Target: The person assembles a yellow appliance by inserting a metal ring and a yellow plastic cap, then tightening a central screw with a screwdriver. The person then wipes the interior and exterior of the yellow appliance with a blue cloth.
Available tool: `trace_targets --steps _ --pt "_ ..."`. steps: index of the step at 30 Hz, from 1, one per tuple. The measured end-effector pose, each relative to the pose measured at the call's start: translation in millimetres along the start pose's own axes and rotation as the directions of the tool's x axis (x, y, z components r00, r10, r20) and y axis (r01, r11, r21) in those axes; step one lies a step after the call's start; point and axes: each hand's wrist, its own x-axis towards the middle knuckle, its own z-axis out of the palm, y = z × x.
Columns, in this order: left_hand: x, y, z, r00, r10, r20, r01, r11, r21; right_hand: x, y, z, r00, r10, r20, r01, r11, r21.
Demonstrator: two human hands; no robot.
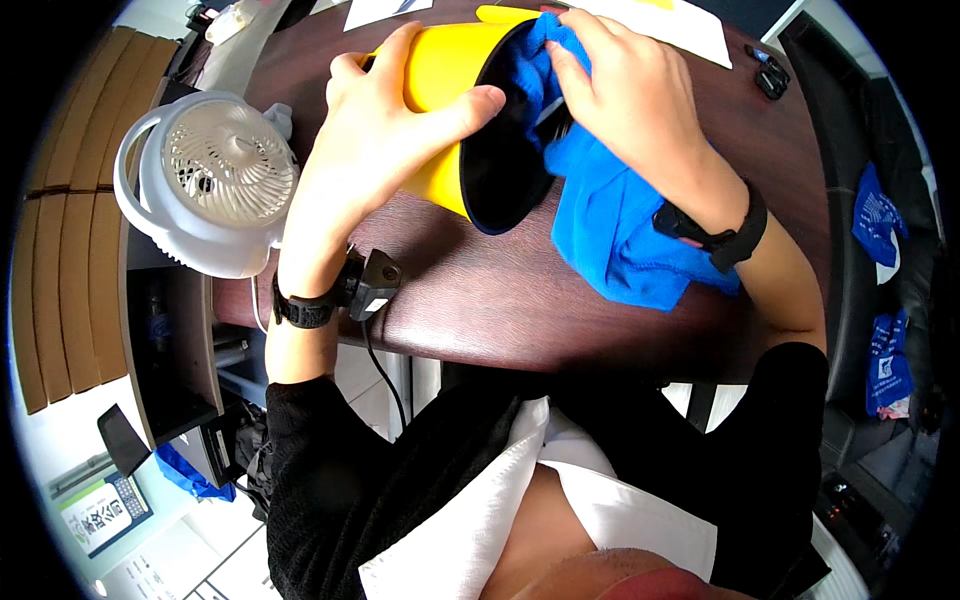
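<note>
A yellow bin (445,65) with a black inside lies tilted over the table, its mouth turned to the right. My left hand (385,130) grips it from the left, with the thumb over the rim. A blue cloth (615,235) is bunched in my right hand (630,90) at the bin's mouth. Part of the cloth reaches inside the rim, and the rest hangs down to the tabletop below my right wrist. Something small and shiny shows between the cloth and the bin, too unclear to name. My fingertips on the cloth are partly hidden.
The dark wooden table (450,300) has a white fan (225,165) at its left edge. White papers (680,25) and a small black object (768,75) lie at the far side. A cable runs from the device on my left wrist. Cardboard boxes (75,280) stand far left.
</note>
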Motion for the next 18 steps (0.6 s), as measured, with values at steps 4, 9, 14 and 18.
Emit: trace_targets --steps 4,9,14,18 --pt "-0.3 3.3 4.3 1.0 -0.023 0.01 0.023 0.999 0.047 -17.9 18.9 11.0 0.97 -0.036 0.241 0.1 0.96 -0.262" --pt "5.4 0.2 -2.7 0.995 -0.098 -0.009 0.098 0.995 -0.021 -39.3 27.7 26.2 0.825 -0.04 0.563 0.211 0.947 -0.242" --pt "10.6 -6.7 0.9 0.995 -0.095 -0.02 0.093 0.992 -0.086 -35.2 18.2 11.8 0.653 -0.124 0.747 0.168 0.986 0.017" --pt "11.0 -7.0 2.6 0.997 -0.079 -0.026 0.078 0.996 -0.041 -34.0 1.5 7.1 0.695 -0.165 0.7 0.136 0.986 0.098"
